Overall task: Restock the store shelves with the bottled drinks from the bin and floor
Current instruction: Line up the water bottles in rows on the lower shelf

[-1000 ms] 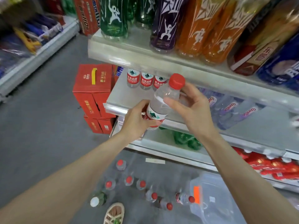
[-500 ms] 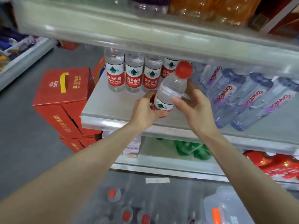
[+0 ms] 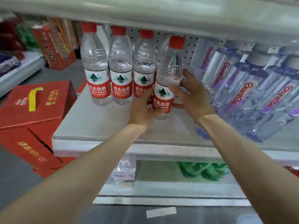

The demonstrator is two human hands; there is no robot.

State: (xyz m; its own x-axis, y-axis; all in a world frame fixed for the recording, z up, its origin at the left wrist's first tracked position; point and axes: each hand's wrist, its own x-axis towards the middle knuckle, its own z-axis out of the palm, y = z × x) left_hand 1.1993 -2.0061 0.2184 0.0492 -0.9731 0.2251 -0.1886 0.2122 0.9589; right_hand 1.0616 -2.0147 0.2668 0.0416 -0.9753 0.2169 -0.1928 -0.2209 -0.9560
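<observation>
Setting a water bottle [image 3: 163, 88] beside three shelved ones [image 3: 120, 75], both hands [image 3: 166, 102] grip it; shelf [image 3: 90, 125] space suggests restocking is unfinished.

A grey metal shelf [image 3: 100, 125] carries a row of three upright red-capped water bottles [image 3: 120, 67] at its back left, shoulder to shoulder. To the right stand clear bottles with purple lettering [image 3: 239, 88] (they look tilted, perhaps only the lens). The lower shelf [image 3: 161, 186] holds green bottles [image 3: 203, 171] lying down.
</observation>
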